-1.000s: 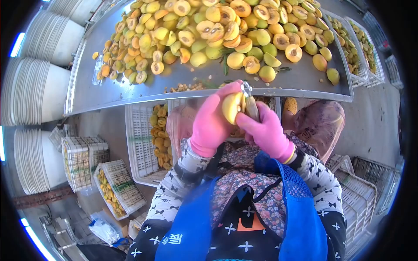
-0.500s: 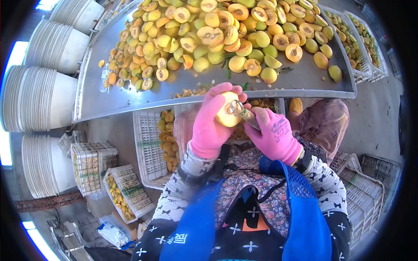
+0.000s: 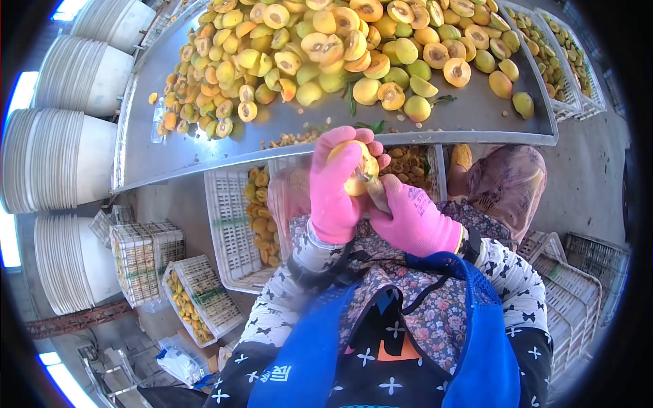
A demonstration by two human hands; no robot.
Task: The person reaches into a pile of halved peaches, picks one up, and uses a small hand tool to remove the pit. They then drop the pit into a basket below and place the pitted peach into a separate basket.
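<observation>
Item: fruit [image 3: 358, 165], yellow, one piece. It is held in the left hand [image 3: 332, 194], which wears a pink glove. The fingers curl over the top and far side of the fruit and the thumb side presses from below, so only a strip of flesh shows between them.

Item: right hand [image 3: 412, 219], pink glove, just beside the left and touching it at the fruit. It is closed round a coring tool [image 3: 376, 194]. The handle runs up from the fist into the fruit's underside, and the working end cannot be seen.

Change from half a second ago: the fruit's open face and the tool's metal loop then showed plainly toward the camera. Now the fruit is turned and more enclosed by the left fingers, and the loop is sunk out of sight. Both hands sit at much the same height.

Surroundings:
- Metal table [image 3: 204, 155], with its front edge just behind the fingertips.
- A heap of whole and halved fruit [image 3: 326, 47] over most of the table (bare metal only along the near strip and left corner).
- Scattered pits [image 3: 292, 139] by the table edge.
- White crate [image 3: 231, 204] below the table, partly filled.
- Stacked white basins [image 3: 58, 156] at the left.
- A second person in a headscarf [image 3: 507, 183] close on the right.

Free room lies mainly between the hands and the blue apron [image 3: 306, 353].
</observation>
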